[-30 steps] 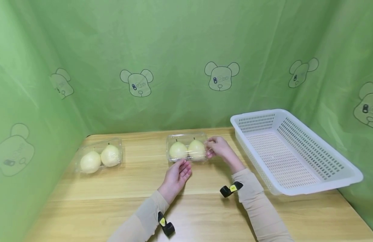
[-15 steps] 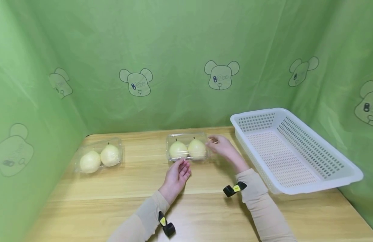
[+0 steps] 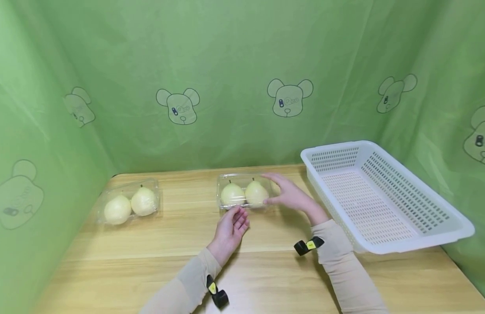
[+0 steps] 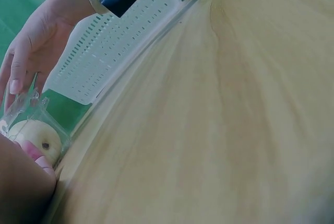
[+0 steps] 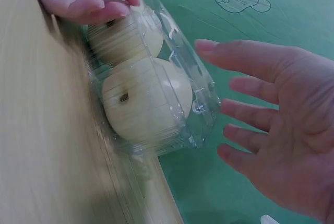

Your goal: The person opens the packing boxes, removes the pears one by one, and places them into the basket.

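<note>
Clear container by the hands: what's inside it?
Inside the container, two pale yellow pears sit side by side, visible through the plastic. What lies directly under them is covered and cannot be seen.

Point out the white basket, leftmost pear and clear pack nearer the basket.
White basket point(image 3: 368, 206): head view, on its bare floor.
Leftmost pear point(image 3: 118, 210): head view, on its rounded middle.
Clear pack point(image 3: 242, 177): head view, on plastic near its far edge.

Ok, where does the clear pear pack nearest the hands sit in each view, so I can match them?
Head: the pear pack is at centre, slightly below the middle.
Left wrist: far left, below mid-height, partly hidden by the left hand.
Right wrist: upper middle, leaning left.
Shared landmark: the right hand, right of the pack in head and right wrist, above it in left wrist.
</note>
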The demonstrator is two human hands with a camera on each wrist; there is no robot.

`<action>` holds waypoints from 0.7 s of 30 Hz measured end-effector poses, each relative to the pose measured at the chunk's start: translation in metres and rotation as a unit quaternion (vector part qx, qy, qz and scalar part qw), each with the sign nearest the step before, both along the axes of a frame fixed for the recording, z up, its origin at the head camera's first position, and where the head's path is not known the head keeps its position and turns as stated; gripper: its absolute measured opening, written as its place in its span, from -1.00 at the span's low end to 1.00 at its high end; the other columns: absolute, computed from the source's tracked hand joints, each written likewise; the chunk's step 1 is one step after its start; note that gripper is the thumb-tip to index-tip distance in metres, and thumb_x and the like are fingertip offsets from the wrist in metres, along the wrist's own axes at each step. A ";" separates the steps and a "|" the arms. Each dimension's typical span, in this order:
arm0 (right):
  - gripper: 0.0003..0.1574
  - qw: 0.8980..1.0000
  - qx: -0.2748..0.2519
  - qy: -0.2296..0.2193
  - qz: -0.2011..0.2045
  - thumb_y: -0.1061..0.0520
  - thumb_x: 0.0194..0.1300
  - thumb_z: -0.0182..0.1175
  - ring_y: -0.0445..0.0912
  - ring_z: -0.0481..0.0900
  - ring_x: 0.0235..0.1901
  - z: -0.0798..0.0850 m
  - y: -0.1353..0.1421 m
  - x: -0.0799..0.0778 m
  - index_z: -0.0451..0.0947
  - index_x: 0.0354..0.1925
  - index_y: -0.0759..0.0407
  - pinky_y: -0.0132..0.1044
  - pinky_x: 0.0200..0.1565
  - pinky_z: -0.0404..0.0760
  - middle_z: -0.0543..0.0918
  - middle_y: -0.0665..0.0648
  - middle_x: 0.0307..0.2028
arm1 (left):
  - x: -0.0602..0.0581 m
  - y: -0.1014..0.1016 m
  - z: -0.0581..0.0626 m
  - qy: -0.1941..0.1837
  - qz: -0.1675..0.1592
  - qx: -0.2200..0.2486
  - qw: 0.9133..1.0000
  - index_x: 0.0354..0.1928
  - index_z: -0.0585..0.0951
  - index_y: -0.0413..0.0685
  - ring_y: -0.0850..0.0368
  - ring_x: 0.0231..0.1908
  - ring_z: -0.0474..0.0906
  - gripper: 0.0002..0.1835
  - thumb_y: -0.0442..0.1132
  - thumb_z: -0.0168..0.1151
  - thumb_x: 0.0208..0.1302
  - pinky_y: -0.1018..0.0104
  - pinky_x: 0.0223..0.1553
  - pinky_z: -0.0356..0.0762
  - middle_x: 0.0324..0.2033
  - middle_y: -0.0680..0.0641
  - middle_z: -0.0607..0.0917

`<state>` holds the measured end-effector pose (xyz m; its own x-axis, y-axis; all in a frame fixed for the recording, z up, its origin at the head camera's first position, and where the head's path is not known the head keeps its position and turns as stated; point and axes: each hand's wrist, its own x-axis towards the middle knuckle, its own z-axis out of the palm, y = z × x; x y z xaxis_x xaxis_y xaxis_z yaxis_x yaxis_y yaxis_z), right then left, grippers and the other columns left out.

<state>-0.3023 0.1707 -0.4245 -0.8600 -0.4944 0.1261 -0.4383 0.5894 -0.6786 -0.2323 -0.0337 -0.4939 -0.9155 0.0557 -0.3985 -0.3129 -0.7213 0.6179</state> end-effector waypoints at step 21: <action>-0.26 0.998 0.039 0.021 0.054 0.25 0.11 0.34 0.21 0.01 0.50 0.000 0.000 0.004 0.45 0.29 0.10 0.27 0.45 0.00 0.30 0.23 0.42 | 0.000 0.001 0.000 0.024 0.005 -0.009 1.000 -0.26 0.52 -0.08 0.25 -0.29 0.57 -0.94 -0.25 0.13 0.36 0.39 -0.13 0.58 -0.38 0.06 0.64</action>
<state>-0.2981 0.1703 -0.4244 -0.7962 -0.5934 0.1183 -0.5290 0.5876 -0.6123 -0.2321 -0.0328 -0.4943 -0.9344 0.0388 -0.3542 -0.2743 -0.7128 0.6455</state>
